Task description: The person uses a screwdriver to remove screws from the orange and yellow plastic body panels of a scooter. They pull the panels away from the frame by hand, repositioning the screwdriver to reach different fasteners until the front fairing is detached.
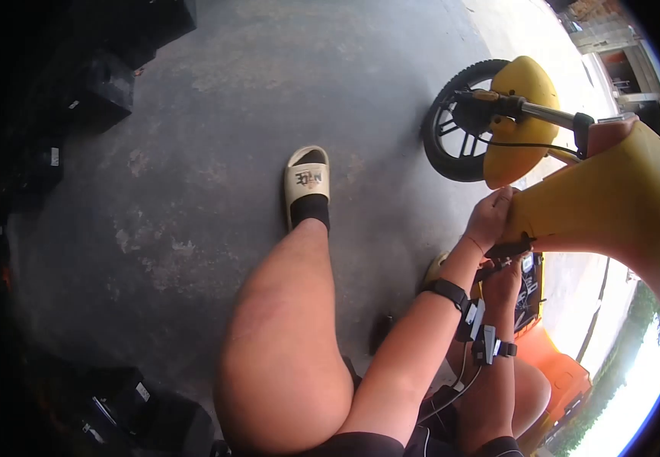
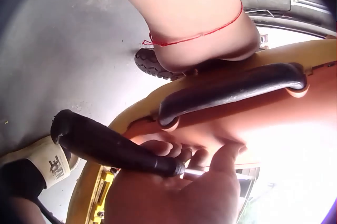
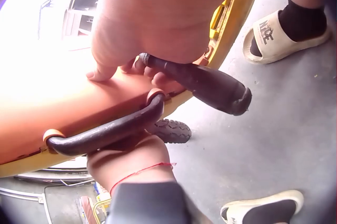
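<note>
A yellow scooter front panel (image 1: pixel 604 198) stands at the right in the head view, with a fender (image 1: pixel 532 84) and front wheel (image 1: pixel 430 145) beyond. My left hand (image 1: pixel 490 217), a red string on its wrist, lies against the panel's edge; the panel hides most of its fingers, so I cannot tell their grip. Lower down, my right hand (image 1: pixel 503 283) holds a black-handled screwdriver (image 3: pixel 216 84) across the palm, its metal shank passing by the thumb. That thumb and the fingertips touch the panel's orange inner face (image 3: pixel 79 103), close to a black curved bar (image 2: pixel 237 90).
Black boxes (image 1: pixel 101 99) line the left side of the concrete floor (image 1: pixel 215 152). My slippered foot (image 1: pixel 307 179) stands left of the wheel. An orange body part (image 1: pixel 551 373) shows beside my other knee, below an open black compartment (image 1: pixel 528 293).
</note>
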Available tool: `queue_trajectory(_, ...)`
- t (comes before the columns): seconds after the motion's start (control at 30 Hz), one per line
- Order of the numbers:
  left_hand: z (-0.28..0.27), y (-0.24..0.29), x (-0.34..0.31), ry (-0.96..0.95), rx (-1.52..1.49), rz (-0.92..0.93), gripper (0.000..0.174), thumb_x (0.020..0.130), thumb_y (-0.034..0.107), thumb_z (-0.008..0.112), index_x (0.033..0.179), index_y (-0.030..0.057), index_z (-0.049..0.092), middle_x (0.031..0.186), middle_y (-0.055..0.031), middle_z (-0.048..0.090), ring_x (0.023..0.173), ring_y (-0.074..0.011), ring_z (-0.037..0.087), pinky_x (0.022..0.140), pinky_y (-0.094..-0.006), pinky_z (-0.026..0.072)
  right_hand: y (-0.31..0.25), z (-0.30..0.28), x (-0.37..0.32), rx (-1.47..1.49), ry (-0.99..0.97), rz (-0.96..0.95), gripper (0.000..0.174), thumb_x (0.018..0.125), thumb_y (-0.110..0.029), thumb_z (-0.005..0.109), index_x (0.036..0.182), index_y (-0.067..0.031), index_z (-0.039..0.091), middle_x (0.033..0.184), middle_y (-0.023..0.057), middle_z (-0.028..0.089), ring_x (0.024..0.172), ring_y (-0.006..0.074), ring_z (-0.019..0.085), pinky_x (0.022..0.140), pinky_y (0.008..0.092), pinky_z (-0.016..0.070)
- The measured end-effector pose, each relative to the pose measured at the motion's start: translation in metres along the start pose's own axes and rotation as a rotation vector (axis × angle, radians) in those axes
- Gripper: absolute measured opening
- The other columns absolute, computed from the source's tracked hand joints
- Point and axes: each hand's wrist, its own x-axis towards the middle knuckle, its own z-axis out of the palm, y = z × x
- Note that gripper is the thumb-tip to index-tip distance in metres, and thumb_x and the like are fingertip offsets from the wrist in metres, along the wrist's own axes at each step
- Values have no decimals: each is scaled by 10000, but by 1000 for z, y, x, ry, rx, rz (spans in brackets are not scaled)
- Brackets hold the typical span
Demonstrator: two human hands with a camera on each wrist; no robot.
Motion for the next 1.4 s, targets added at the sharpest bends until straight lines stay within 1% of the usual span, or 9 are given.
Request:
queue_trajectory(0.27,-7,12,-1,-78,-86,-139,545,1065,447,360,1144,-3,658,1080,-101,667,1018,-153,598,943,-285,449,-24,54,-30,-25,110,-101,464,898,-629,589,927,-171,525,857,-65,492,790,96,479,721,275,391)
queue_trajectory(0.4,-15,5,21,-107,70,-274,445,1042,369,429,1094,6,680,1073,-104,679,998,-167,611,925,-289,455,-24,48,-27,-55,106,-74,470,888,-630,598,965,-171,532,888,-70,476,850,92,470,805,318,370)
queue_trajectory(0.5,-20,-8,32,-228,266,133,292,883,235,543,996,13,695,962,-93,696,903,-181,634,852,-301,477,-28,45,-30,-108,90,-53,472,892,-624,594,982,-164,540,915,-59,482,860,102,474,817,329,376)
queue_trajectory(0.63,-14,5,55,-292,347,131,331,907,248,516,960,-8,720,986,-133,707,907,-245,671,821,-342,504,-36,50,-32,-97,133,12,445,912,-591,592,998,-157,546,925,-50,489,871,114,478,811,326,387)
queue_trajectory(0.73,-1,26,61,-277,244,-94,296,901,197,513,957,7,731,969,-116,712,899,-233,684,784,-336,511,-38,50,-38,-225,-12,-79,655,919,-662,491,1327,-150,495,1246,-5,576,1144,165,506,953,393,384)
queue_trajectory(0.83,-1,11,76,-536,479,12,270,896,187,522,954,23,728,936,-108,715,878,-208,686,787,-336,506,-46,46,-37,-206,-2,36,444,876,-536,669,1071,-150,569,969,-41,525,933,143,524,821,335,456)
queue_trajectory(1.0,7,38,57,-349,-97,-550,304,922,264,513,963,29,701,951,-92,682,848,-188,627,789,-325,481,-51,43,-30,-173,-55,67,572,739,-479,810,1124,-136,563,1000,-30,554,896,143,534,813,328,485)
queue_trajectory(1.2,10,42,49,-350,-50,-363,332,925,287,510,945,8,689,944,-70,663,856,-161,611,790,-314,482,-43,40,-27,-131,-73,5,561,763,-453,806,1128,-107,557,1013,-17,560,878,138,529,793,303,466)
queue_trajectory(1.4,2,-16,76,-436,-270,-503,357,915,311,525,959,4,699,958,-75,670,847,-177,615,799,-314,482,-44,40,-28,-107,-162,-3,425,857,-400,741,1164,-141,603,1024,-38,596,919,121,537,809,279,435)
